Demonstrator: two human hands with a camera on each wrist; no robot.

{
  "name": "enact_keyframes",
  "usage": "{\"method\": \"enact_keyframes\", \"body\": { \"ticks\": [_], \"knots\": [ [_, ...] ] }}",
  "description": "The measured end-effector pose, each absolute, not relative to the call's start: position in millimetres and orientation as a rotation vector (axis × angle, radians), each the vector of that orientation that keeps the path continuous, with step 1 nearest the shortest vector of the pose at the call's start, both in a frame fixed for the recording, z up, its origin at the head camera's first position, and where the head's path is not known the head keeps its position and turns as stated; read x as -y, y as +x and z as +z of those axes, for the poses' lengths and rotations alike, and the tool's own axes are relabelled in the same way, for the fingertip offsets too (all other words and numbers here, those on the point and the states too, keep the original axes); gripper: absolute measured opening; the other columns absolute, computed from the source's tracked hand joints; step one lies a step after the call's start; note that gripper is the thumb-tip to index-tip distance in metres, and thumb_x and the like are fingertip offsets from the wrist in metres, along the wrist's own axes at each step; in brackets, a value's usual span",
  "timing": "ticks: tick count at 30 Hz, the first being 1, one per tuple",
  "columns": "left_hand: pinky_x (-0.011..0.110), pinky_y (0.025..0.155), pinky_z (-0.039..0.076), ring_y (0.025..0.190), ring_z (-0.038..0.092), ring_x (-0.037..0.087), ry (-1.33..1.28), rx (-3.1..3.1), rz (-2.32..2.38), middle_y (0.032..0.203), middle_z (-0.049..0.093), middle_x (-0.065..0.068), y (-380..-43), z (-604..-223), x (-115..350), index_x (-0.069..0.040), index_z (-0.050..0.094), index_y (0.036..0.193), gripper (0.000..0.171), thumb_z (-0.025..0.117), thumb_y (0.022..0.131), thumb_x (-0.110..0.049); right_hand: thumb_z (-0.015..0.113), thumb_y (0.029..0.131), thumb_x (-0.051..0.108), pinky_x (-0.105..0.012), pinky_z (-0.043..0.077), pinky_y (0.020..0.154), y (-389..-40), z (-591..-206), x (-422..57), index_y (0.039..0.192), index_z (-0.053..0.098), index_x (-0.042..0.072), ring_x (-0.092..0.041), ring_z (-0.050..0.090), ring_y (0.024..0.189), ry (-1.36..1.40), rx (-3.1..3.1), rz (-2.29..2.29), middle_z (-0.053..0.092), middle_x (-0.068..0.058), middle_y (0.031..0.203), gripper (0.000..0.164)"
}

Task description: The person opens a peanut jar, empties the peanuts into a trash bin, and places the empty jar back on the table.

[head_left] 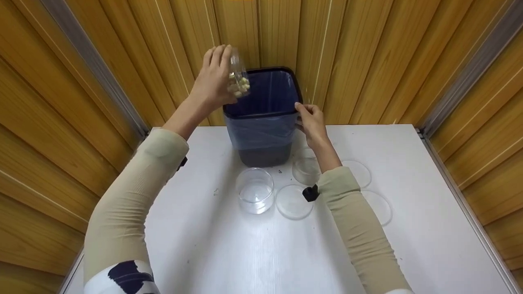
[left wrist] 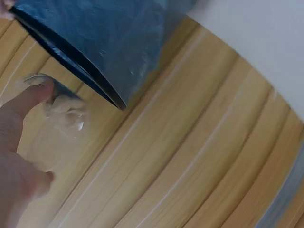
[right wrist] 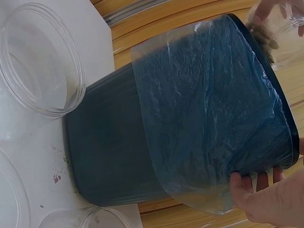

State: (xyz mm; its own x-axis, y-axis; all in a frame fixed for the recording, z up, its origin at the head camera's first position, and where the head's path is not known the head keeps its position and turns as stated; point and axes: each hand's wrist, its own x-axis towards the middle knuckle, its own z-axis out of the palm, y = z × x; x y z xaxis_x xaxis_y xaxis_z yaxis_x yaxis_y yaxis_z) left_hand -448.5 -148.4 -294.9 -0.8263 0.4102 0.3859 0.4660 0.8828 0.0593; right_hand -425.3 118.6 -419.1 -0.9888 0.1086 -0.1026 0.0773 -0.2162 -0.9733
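Observation:
My left hand grips a clear jar, tipped over the left rim of the trash can. Pale, lumpy pieces lie inside it toward the mouth; the left wrist view shows them blurred. The dark trash can stands upright at the table's back edge, a thin blue bag folded over its rim. My right hand pinches the can's right rim, thumb on top and fingers against the bag outside, as the right wrist view shows.
On the white table, one open clear jar stands before the can, another clear jar beside it under my right forearm. Round clear lids lie to the right. Small dark crumbs lie near the can's base. Wood-patterned walls enclose the table.

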Motion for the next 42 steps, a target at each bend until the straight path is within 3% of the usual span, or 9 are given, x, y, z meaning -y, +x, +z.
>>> {"method": "enact_keyframes", "body": {
  "ticks": [16, 34, 42],
  "knots": [
    [0.04, 0.124, 0.021, 0.15, 0.016, 0.04, -0.549, 2.711, -0.363, 0.163, 0.021, 0.022, -444, -290, 161, 0.0, 0.011, 0.16, 0.129, 0.096, 0.067, -0.025, 0.059, 0.103, 0.031, -0.04, 0.049, 0.102, -425, -418, -113, 0.123, 0.047, 0.006, -0.021, 0.053, 0.098, -0.188, 1.975, 2.397, 0.048, -0.006, 0.111, 0.035],
    [0.041, 0.126, 0.014, 0.15, 0.015, 0.042, -0.641, 2.687, -0.202, 0.162, 0.02, 0.025, -448, -294, 153, 0.002, 0.012, 0.159, 0.127, 0.096, 0.067, -0.022, 0.06, 0.103, 0.031, -0.04, 0.048, 0.103, -427, -420, -116, 0.127, 0.046, 0.004, -0.02, 0.053, 0.099, -0.214, 1.979, 2.394, 0.048, -0.007, 0.114, 0.039],
    [0.038, 0.125, 0.019, 0.15, 0.017, 0.038, -0.579, 2.683, -0.447, 0.161, 0.024, 0.02, -450, -297, 155, -0.001, 0.015, 0.16, 0.128, 0.098, 0.064, -0.021, 0.059, 0.103, 0.033, -0.037, 0.049, 0.102, -428, -419, -114, 0.127, 0.045, 0.005, -0.02, 0.054, 0.102, -0.212, 2.004, 2.4, 0.047, -0.007, 0.119, 0.039]
  ]
}}
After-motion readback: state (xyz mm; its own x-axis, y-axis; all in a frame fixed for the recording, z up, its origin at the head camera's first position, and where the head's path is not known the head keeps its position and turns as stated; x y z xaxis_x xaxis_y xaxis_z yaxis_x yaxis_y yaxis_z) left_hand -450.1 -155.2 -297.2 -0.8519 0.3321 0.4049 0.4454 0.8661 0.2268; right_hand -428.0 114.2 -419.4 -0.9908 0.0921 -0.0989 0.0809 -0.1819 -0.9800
